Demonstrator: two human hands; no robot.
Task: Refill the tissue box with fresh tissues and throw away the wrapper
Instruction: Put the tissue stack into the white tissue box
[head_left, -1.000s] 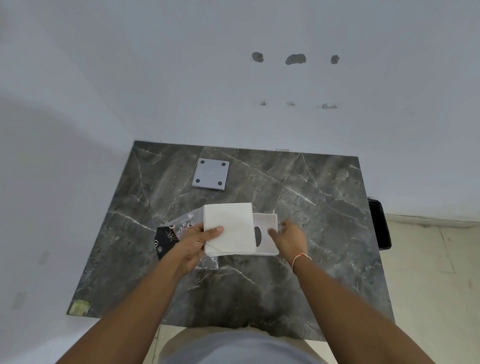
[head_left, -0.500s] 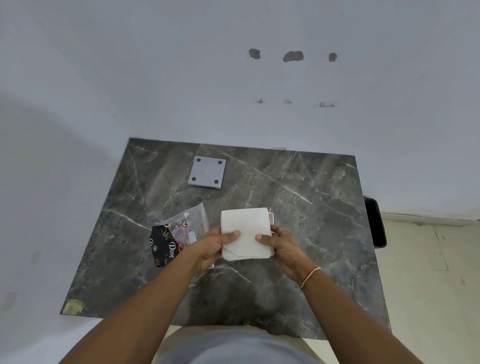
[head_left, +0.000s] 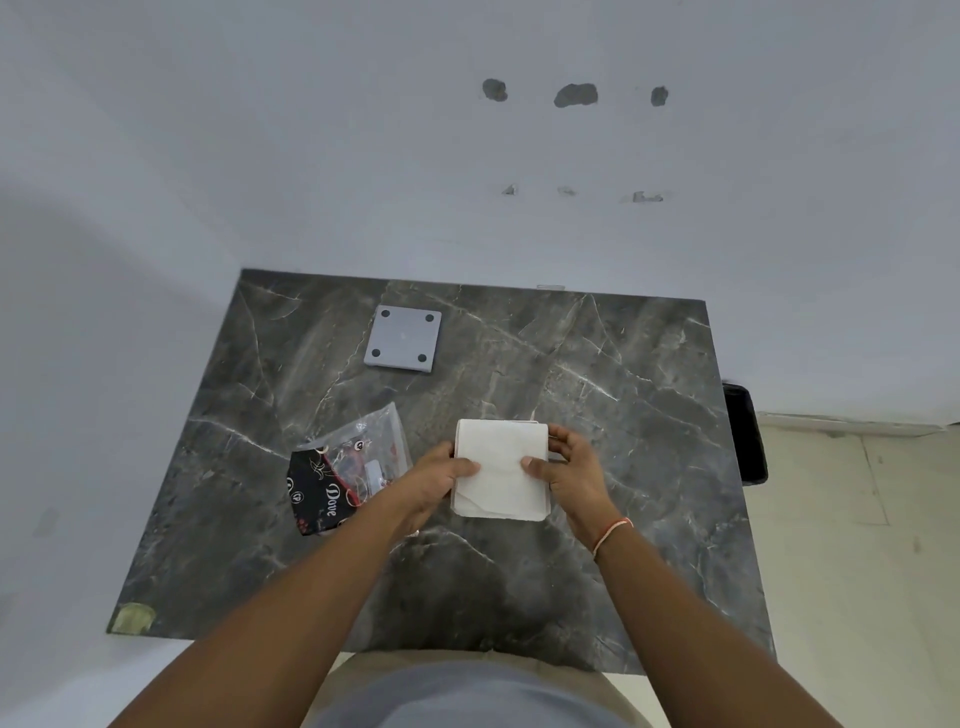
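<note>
Tissue stack (head_left: 501, 470), white and folded square, sat at mid-surface on the dark marble-patterned surface (head_left: 597, 415), covering the tissue box beneath it almost entirely; only a thin pale edge of the tissue box (head_left: 549, 488) showed along the stack's right side and far right corner. Whether the stack was seated inside the box or merely resting on top could not be told.

Left hand (head_left: 434, 480): grip closed on the stack's left edge, thumb laid across the top sheet, fingers hidden under or behind the edge. Right hand (head_left: 569, 475): grip closed on the right side, thumb pressed on the top sheet, fingers curled round the far right corner of stack and box. An orange-and-white thread band (head_left: 613, 532) circled the right wrist.

Wrapper (head_left: 348, 467), clear plastic with a black printed end reading "Dove", lay flat and crumpled just left of the left hand, partly under the left wrist.

Grey square plate (head_left: 403, 338) with four dark round pads at its corners lay toward the far left of the surface, well apart from the hands.

Black bin (head_left: 745, 431) stood on the floor against the surface's right edge. A yellowish patch (head_left: 132, 618) marked the near left corner.
</note>
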